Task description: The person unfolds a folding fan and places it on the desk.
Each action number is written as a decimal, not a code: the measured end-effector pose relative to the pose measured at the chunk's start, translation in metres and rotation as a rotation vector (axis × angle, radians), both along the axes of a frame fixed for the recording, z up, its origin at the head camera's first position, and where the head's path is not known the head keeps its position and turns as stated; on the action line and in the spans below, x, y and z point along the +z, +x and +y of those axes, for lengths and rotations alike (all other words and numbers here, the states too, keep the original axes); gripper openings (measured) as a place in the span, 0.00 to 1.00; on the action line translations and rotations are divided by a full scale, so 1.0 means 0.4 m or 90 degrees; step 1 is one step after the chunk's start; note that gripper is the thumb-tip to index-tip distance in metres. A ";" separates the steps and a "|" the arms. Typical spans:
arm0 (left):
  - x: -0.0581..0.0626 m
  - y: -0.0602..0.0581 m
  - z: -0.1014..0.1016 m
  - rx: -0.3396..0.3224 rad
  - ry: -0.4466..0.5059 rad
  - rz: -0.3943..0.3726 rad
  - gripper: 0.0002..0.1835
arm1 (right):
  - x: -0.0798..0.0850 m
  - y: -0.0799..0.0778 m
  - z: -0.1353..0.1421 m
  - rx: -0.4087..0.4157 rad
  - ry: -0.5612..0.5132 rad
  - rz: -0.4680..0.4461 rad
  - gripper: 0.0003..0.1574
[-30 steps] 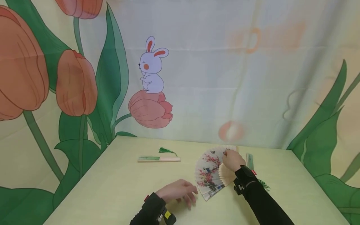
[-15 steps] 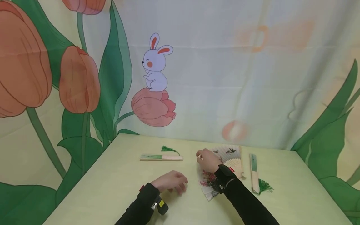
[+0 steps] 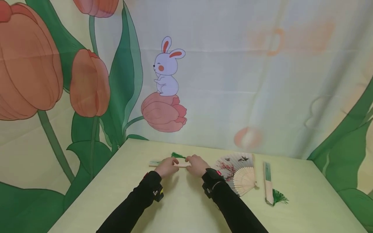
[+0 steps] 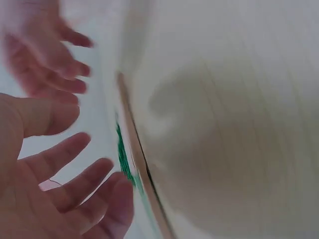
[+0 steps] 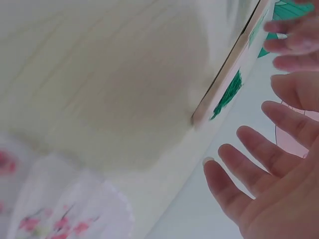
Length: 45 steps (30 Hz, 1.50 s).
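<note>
A folded hand fan with pale wooden ribs and a green-printed end lies crosswise toward the back of the table, its green tassel behind it. My left hand is over the fan's middle and my right hand is at its right end. In the left wrist view, the left hand's fingers are spread and slightly bent beside the folded fan, gripping nothing. The right wrist view shows the right hand's fingers likewise spread, apart from the fan.
Just right of my right hand lies a spread fan with pink blossoms and birds, partly behind the right sleeve. Farther right, a second folded fan points away from me, with a green tassel. A printed curtain hangs behind the table.
My right hand has moved left, off the spread fan, to the folded fan's right end. My left hand has moved forward to the same folded fan. The camera view has shifted slightly.
</note>
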<state>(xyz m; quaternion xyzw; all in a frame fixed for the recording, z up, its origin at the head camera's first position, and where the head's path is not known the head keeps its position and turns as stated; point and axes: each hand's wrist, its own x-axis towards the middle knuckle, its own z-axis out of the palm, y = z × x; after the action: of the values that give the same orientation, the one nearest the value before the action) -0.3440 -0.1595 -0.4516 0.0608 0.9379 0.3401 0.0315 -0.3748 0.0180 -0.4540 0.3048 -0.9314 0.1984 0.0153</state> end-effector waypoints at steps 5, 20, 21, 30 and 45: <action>-0.003 -0.022 0.000 0.037 -0.234 0.122 0.16 | -0.018 -0.009 -0.036 -0.051 0.023 -0.008 0.23; -0.063 -0.030 -0.008 0.025 -0.380 0.174 0.08 | -0.087 0.002 -0.104 -0.074 0.100 0.015 0.27; -0.062 -0.030 -0.007 0.027 -0.379 0.177 0.07 | -0.087 0.003 -0.105 -0.074 0.098 0.021 0.27; -0.073 -0.026 -0.002 0.029 -0.441 0.196 0.03 | -0.088 0.013 -0.107 -0.097 0.098 0.053 0.06; -0.118 -0.034 -0.028 0.017 -0.489 0.234 0.05 | -0.087 0.034 -0.116 -0.037 0.063 -0.032 0.07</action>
<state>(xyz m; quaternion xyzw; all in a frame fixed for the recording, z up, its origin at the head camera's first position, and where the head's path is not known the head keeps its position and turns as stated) -0.3576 -0.1705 -0.4989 0.0920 0.9872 -0.0501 -0.1203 -0.3613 -0.0283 -0.4887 0.2727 -0.9486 0.1594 -0.0174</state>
